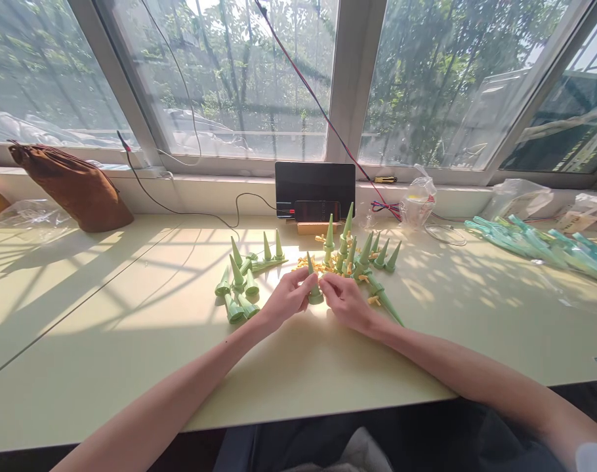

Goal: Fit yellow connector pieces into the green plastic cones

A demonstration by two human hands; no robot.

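Observation:
Near the middle of the table, my left hand [292,293] grips a hollow-looking green plastic spike [315,297], its point up and its wide collar down. My right hand [345,300] is pinched closed just beside the spike's right side; whatever its fingertips hold is hidden. Behind my hands lies a pile of small yellow plastic pieces [319,265]. To the right of the pile stand several green spikes [365,252], some with yellow pieces on them. More green spikes [236,272] are grouped at the left, some upright and some lying down.
A black tablet [315,180] leans by the window, with a phone [318,211] on a small wooden stand [317,228] before it. A brown bag [72,187] sits at the far left. Teal plastic pieces [539,242] lie at the right, near a clear plastic bag [419,200]. Cables cross the back.

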